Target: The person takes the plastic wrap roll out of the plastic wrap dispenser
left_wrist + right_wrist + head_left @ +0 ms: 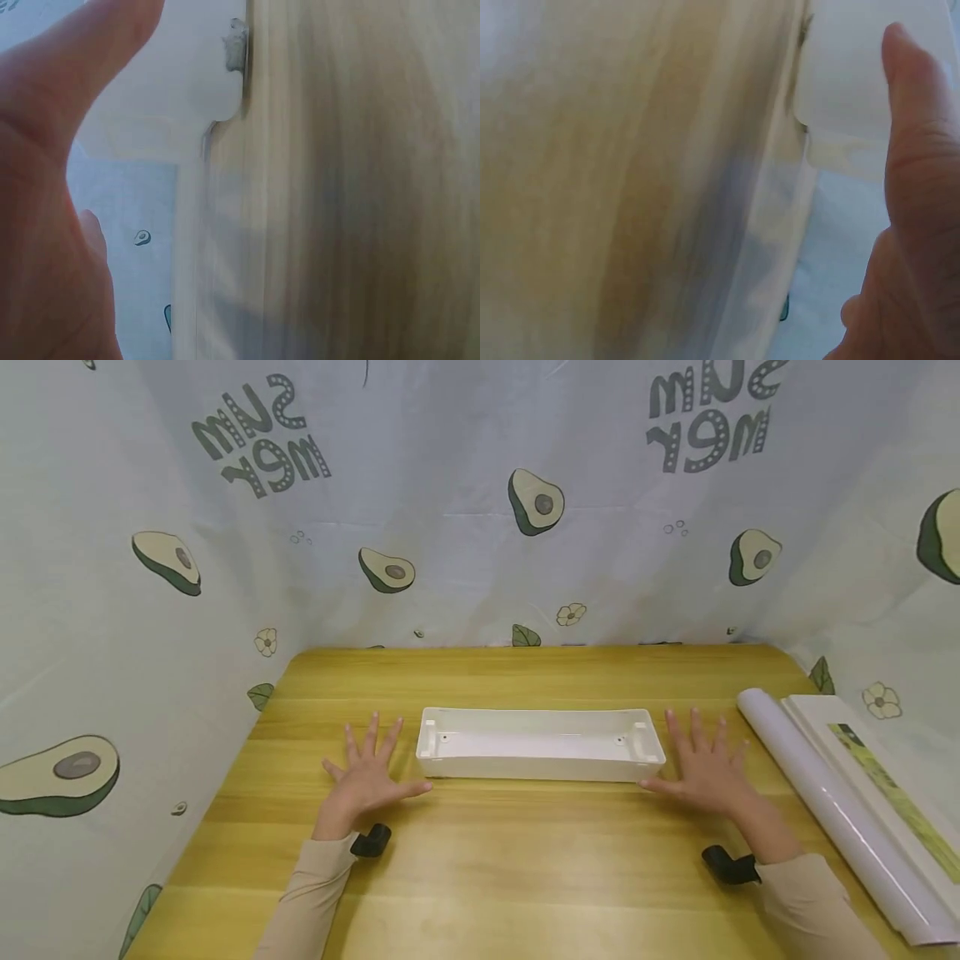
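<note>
A long white plastic tray point(540, 767) with raised walls lies lengthwise across the middle of the table. Its inside shows a small screw-like dot and a moulded bracket near each end. My left hand point(365, 783) is spread at the tray's left end, thumb pointing to its near corner. At the other end my right hand point(708, 774) is spread too, its thumb tip right by the near right corner. Both hands have straight fingers and hold nothing. The left wrist view shows the tray wall point(180, 60) beyond the thumb; the right wrist view shows the opposite end point(847, 75).
Along the table's right edge lie a rolled white glossy sheet point(840, 810) and a flat white piece with a green printed strip point(900, 793). A white curtain point(450, 460) printed with avocados surrounds the wooden table point(495, 868). Each wrist wears a black device point(371, 841).
</note>
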`<action>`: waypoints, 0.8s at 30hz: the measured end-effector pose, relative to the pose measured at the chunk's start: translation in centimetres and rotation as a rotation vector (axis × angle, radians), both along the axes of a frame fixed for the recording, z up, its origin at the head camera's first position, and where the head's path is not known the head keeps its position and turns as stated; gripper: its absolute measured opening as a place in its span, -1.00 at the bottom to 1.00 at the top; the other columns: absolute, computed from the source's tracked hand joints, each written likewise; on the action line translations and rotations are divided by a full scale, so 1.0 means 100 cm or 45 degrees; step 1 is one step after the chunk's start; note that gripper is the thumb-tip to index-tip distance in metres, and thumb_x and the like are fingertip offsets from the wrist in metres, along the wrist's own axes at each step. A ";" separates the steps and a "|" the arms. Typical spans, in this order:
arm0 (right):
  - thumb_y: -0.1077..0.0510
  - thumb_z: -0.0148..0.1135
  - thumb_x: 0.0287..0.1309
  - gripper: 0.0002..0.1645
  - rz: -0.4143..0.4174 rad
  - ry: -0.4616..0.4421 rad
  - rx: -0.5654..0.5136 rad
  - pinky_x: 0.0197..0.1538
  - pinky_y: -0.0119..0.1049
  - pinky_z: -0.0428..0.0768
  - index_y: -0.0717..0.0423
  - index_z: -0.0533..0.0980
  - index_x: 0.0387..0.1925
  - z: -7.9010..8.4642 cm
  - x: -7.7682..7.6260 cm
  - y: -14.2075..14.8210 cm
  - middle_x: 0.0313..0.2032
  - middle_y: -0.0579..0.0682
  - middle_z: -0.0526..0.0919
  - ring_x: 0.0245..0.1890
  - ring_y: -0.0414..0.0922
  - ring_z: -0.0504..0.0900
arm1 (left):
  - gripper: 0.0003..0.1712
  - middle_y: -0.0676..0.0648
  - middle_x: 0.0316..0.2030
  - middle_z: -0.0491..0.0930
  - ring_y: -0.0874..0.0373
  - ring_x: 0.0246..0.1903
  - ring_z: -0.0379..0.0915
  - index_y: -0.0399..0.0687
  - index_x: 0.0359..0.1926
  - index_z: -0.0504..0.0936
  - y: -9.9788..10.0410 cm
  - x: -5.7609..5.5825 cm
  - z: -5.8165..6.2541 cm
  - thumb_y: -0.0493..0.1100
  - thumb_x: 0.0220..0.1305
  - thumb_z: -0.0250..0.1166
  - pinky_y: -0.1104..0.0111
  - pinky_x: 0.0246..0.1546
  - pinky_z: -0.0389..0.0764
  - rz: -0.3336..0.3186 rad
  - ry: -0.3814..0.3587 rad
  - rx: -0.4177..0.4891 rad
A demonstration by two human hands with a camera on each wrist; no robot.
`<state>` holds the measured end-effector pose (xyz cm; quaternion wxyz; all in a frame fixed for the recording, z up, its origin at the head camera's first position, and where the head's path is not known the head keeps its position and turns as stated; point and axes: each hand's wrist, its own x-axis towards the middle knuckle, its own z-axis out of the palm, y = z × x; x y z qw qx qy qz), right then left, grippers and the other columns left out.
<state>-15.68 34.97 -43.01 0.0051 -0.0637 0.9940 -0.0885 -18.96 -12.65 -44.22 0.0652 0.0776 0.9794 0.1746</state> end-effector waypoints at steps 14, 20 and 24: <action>-0.58 0.12 -0.15 0.46 -0.057 -0.090 0.068 0.01 0.65 -0.39 0.00 -0.46 0.45 -0.005 0.005 0.002 0.37 0.53 -0.37 0.25 0.66 -0.38 | 0.30 -0.11 0.49 -0.48 -0.44 0.37 -0.69 0.35 0.47 -0.24 0.003 0.007 -0.002 0.59 -0.19 0.20 -0.59 -0.08 -0.39 -0.005 -0.070 -0.020; -0.56 0.14 -0.15 0.45 -0.049 -0.094 0.050 0.01 0.66 -0.35 0.02 -0.42 0.46 -0.004 0.008 0.002 0.37 0.54 -0.33 0.25 0.66 -0.35 | 0.30 -0.12 0.49 -0.48 -0.44 0.37 -0.71 0.35 0.47 -0.26 0.005 0.008 -0.002 0.60 -0.19 0.19 -0.59 -0.07 -0.39 -0.004 -0.111 -0.026; -0.55 0.15 -0.14 0.45 -0.042 -0.094 0.037 0.00 0.66 -0.34 0.02 -0.41 0.46 -0.004 0.009 0.003 0.37 0.53 -0.33 0.25 0.66 -0.35 | 0.30 -0.12 0.49 -0.48 -0.44 0.36 -0.73 0.35 0.47 -0.26 0.005 0.008 -0.002 0.59 -0.18 0.20 -0.60 -0.09 -0.38 -0.003 -0.136 -0.010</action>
